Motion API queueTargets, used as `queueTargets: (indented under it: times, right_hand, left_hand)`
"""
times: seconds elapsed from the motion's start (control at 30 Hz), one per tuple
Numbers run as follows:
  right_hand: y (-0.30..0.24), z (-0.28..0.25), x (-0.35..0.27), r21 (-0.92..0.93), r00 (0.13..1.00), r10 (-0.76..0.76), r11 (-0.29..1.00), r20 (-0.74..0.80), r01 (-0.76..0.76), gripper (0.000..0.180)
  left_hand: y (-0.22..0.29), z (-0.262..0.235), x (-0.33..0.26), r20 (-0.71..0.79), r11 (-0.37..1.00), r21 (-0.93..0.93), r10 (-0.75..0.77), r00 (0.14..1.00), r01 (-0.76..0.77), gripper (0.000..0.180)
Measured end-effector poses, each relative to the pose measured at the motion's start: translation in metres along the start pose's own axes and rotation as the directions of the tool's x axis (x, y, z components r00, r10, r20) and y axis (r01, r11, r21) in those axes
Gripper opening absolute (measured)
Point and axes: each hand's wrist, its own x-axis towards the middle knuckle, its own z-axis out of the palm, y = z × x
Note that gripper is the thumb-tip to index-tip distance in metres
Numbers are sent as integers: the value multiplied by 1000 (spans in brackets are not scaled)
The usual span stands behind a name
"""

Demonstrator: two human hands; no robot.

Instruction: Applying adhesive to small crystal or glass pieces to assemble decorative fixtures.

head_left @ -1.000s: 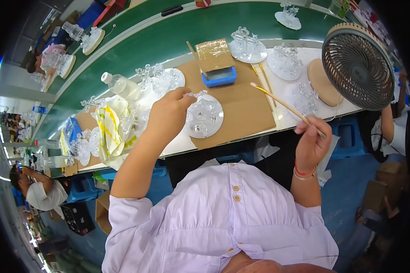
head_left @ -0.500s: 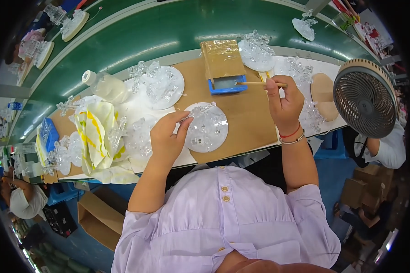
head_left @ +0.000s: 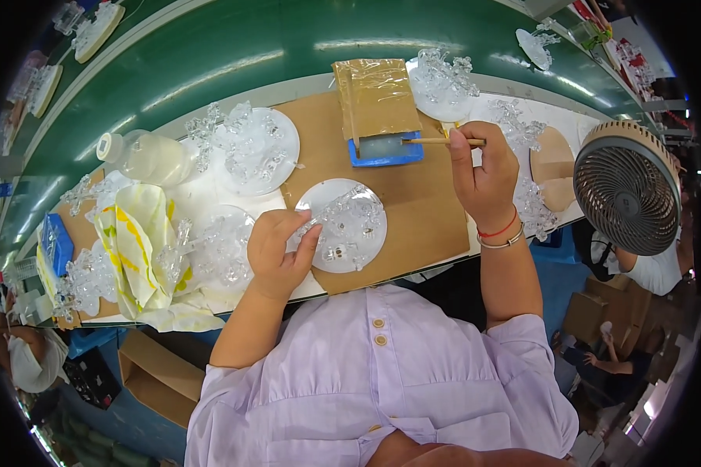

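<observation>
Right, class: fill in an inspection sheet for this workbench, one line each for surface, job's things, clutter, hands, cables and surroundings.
Surface: brown cardboard mat on a white bench beside a green conveyor belt.
Job's things: round white disc bearing clear crystal-like pieces; thin wooden stick, its tip in a blue tray of pale liquid.
Clutter: more discs with clear pieces, a white plastic bottle lying down, a yellow-and-white cloth, a small fan.
Hands: left hand at the disc's edge, pinching a clear piece; right hand gripping the stick.
Cables: nothing seen.
Surroundings: blue floor, cardboard boxes, other people at left and right.
</observation>
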Motion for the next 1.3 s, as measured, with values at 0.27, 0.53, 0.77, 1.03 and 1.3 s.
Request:
queueTargets:
  times: [0.27,0.53,0.77,1.03,1.3]
  right_hand:
    - [3,1,4,98,998,56,993,33,-59,12]
    - [8,4,3,212,984,177,961,24,-178,10]
    - [2,4,8,155,997,81,985,-7,-79,9]
    - [-1,7,10,31,997,69,997,-30,-68,15]
    - [-13,6,19,69,994,103,993,-27,-101,16]
  left_hand:
    - [-3,5,1,8,1000,-12,9,1000,-9,28]
    - [-4,6,4,32,997,-71,-13,999,15,28]
    - [-7,7,5,70,995,-101,-4,998,11,27]
    - [-13,9,3,66,994,-110,22,998,-15,25]
    - [-8,6,0,60,997,-72,42,997,-38,27]
